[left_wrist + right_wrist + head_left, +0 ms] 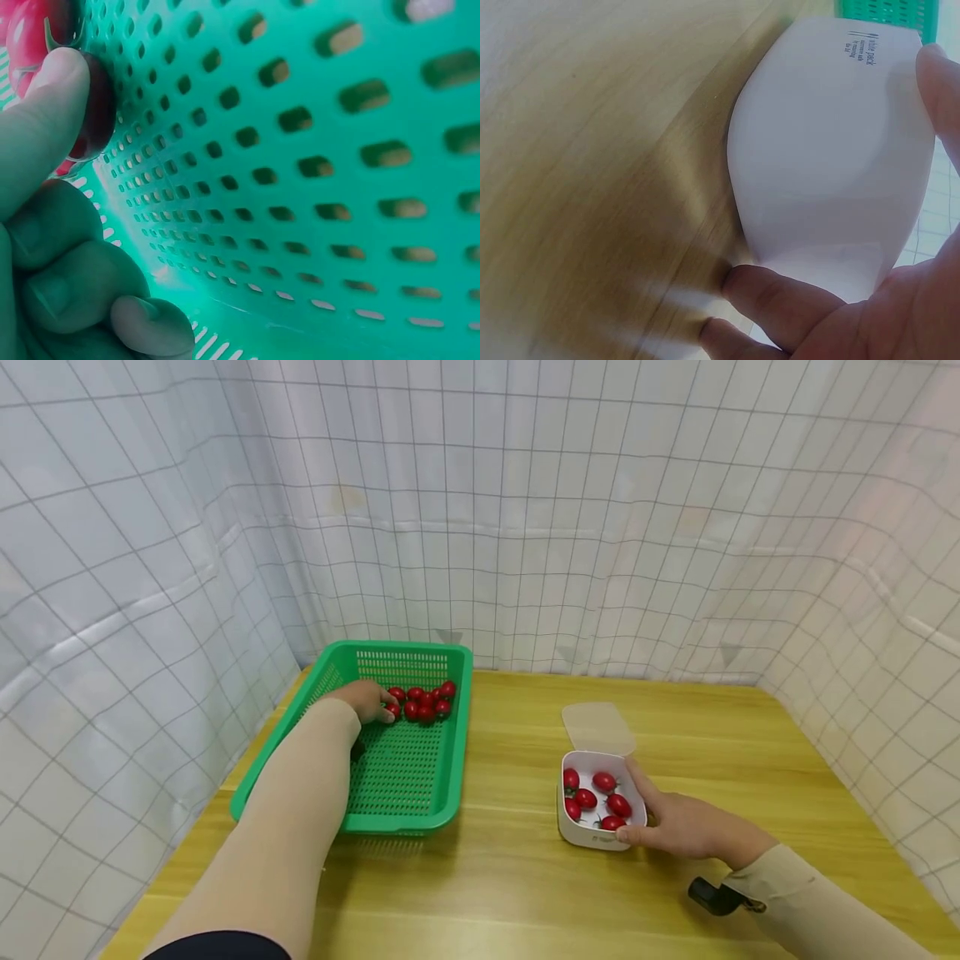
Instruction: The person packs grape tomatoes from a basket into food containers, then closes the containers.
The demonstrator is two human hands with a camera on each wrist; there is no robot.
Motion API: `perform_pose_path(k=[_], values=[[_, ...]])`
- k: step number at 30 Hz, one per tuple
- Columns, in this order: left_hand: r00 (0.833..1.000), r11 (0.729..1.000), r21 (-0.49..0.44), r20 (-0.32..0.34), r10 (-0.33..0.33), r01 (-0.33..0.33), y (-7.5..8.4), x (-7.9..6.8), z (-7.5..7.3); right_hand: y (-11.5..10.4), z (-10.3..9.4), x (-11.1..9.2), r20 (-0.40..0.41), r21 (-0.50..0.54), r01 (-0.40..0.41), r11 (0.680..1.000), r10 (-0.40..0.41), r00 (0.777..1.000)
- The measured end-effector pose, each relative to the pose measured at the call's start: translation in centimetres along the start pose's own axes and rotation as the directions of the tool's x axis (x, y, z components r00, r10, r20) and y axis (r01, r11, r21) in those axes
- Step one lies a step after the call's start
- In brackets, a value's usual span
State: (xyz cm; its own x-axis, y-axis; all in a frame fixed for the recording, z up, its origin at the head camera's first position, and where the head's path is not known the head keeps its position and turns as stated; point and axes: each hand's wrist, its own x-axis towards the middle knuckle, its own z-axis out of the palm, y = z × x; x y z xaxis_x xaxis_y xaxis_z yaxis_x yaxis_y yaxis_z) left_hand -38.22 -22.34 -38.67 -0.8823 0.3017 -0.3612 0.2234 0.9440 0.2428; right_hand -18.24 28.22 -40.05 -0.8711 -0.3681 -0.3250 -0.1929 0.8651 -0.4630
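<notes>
Inside the green basket (pixel 452 768), on the left of the table, my left hand (pixel 360 697) reaches into a group of cherry tomatoes (pixel 426 713). Its thumb and finger pinch one cherry tomato (pixel 99 112) with a green stem, close to the perforated wall; the other fingers are curled in the left wrist view. To the right, a small white container (pixel 592 838) holds several cherry tomatoes (pixel 586 798). My right hand (pixel 690 824) grips its right side, thumb at the near corner and fingers toward the back. The right wrist view shows the container's printed outer wall (pixel 825 142).
A translucent lid (pixel 598 727) lies just behind the white container. Both containers stand on a wood-grain table (pixel 510 893). White grid-patterned curtains (pixel 510 527) enclose the table at the back and sides. A black strap piece (pixel 714 896) hangs at the right wrist.
</notes>
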Motion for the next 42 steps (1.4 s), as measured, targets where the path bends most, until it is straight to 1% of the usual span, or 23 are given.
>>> perform_pose_path(k=[5,8,12,14,16,20,24,29,34,42], values=[[1.000,1.000,-0.006,0.004,0.003,-0.003,0.2,-0.3,-0.3,-0.1,-0.1,-0.1,0.001,0.006,0.011,1.000,-0.011,1.000],[1.000,1.000,0.014,0.003,0.018,-0.018,0.3,-0.8,-0.6,-0.2,-0.1,-0.1,0.004,0.009,0.005,1.000,-0.005,1.000],[1.000,0.999,0.046,-0.009,0.026,-0.026,0.6,-1.2,-1.4,-0.1,-0.2,-0.1,0.000,0.011,-0.006,1.000,0.006,1.000],[1.000,0.999,0.044,-0.010,0.019,-0.019,0.6,-1.2,-1.9,-0.1,-0.1,-0.1,0.002,0.010,-0.009,1.000,0.009,1.000],[1.000,0.999,0.045,-0.015,0.026,-0.026,0.6,-1.2,-2.3,-0.1,0.0,-0.1,0.007,0.012,-0.016,1.000,0.015,1.000],[0.998,0.998,0.040,-0.050,0.048,-0.046,0.6,-1.4,-3.0,-0.1,-0.1,-0.1,0.009,0.011,-0.015,1.000,0.015,1.000],[0.993,0.996,0.051,-0.089,0.075,-0.071,1.2,-2.5,-4.0,0.0,0.0,0.0,-0.001,0.003,-0.008,1.000,0.008,1.000],[0.992,0.994,0.074,-0.088,0.085,-0.078,2.1,-4.0,-5.2,0.0,0.0,0.0,-0.006,-0.011,-0.001,1.000,0.001,1.000],[0.987,0.987,0.104,-0.099,0.130,-0.120,3.0,-4.8,-5.8,0.0,-0.1,0.0,-0.011,-0.016,0.005,1.000,-0.005,1.000],[0.965,0.969,0.120,-0.124,0.229,-0.215,4.4,-5.2,-5.9,0.0,0.1,0.0,-0.012,-0.013,0.012,1.000,-0.012,1.000]])
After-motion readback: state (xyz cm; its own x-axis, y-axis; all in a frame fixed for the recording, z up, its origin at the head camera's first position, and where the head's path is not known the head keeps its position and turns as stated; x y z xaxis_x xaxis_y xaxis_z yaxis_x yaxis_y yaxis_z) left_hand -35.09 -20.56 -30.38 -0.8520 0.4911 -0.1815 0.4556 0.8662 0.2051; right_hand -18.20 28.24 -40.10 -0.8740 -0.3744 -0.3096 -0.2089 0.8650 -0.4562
